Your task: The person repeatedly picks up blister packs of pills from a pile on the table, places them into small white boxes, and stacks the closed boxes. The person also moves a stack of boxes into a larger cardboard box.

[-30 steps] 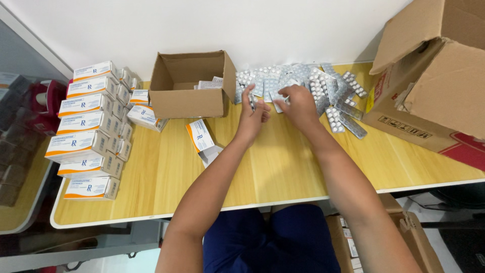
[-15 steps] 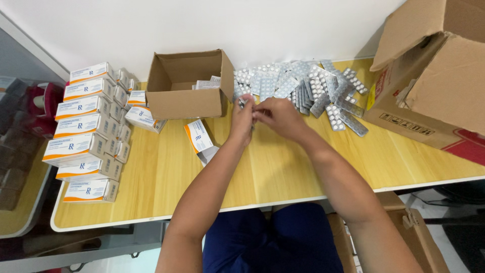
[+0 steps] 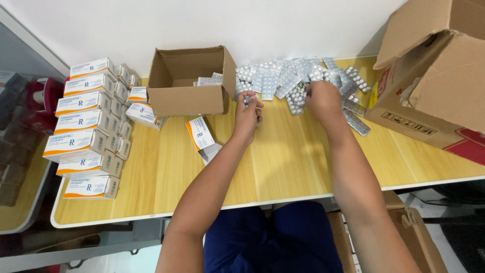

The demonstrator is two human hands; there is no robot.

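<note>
My left hand (image 3: 248,112) is closed around a few silver blister strips, held upright just in front of the small open cardboard box (image 3: 188,97). My right hand (image 3: 323,97) reaches into the pile of blister strips (image 3: 283,78) at the back of the wooden table (image 3: 283,162), fingers down among the strips; whether it grips one is hidden. An open white-and-orange medicine carton (image 3: 202,136) lies flat on the table just left of my left hand.
Stacks of white-and-orange medicine cartons (image 3: 83,126) fill the table's left side. A large open cardboard box (image 3: 434,76) stands at the right end. The small box holds a few cartons (image 3: 208,81). Another cardboard box (image 3: 404,232) sits under the table.
My hands were together in front of the pile. Now the right hand has moved right into the blister strips, and the left hand stays put holding its strips.
</note>
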